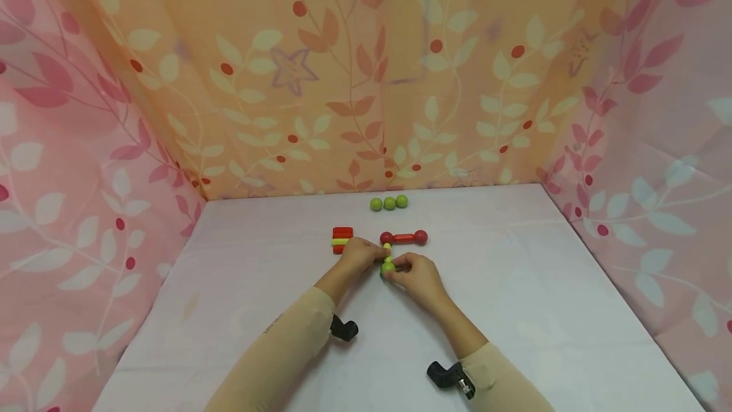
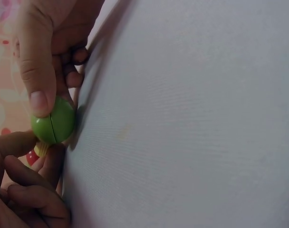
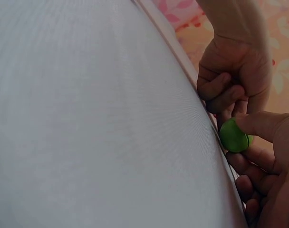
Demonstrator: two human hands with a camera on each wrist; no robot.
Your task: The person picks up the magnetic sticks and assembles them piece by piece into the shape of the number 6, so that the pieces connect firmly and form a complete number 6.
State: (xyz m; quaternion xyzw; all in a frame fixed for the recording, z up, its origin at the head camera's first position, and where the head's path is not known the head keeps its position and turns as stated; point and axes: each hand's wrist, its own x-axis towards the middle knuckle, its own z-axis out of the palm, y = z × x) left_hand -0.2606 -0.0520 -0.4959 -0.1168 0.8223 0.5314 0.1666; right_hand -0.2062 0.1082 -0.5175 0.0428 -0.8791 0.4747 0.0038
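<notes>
In the head view, a yellow rod (image 1: 387, 259) runs from a red ball (image 1: 386, 238) down to a green ball (image 1: 387, 269), at the middle of the table. My left hand (image 1: 359, 255) pinches the yellow rod from the left side. With thumb and fingers, my right hand (image 1: 420, 278) grips the green ball. A red rod (image 1: 403, 239) joins that red ball to a second red ball (image 1: 420, 237) on the right. The left wrist view shows the right thumb (image 2: 40, 102) pressed on the green ball, its seam visible. Fingers hide much of the yellow rod.
Three loose green balls (image 1: 389, 203) line up near the table's back edge. Beside the left hand lie red rods (image 1: 343, 232) and a yellow rod (image 1: 340, 242), partly covered by that hand. Patterned cloth walls (image 1: 291, 145) enclose the white table (image 1: 515, 310) at the back and sides.
</notes>
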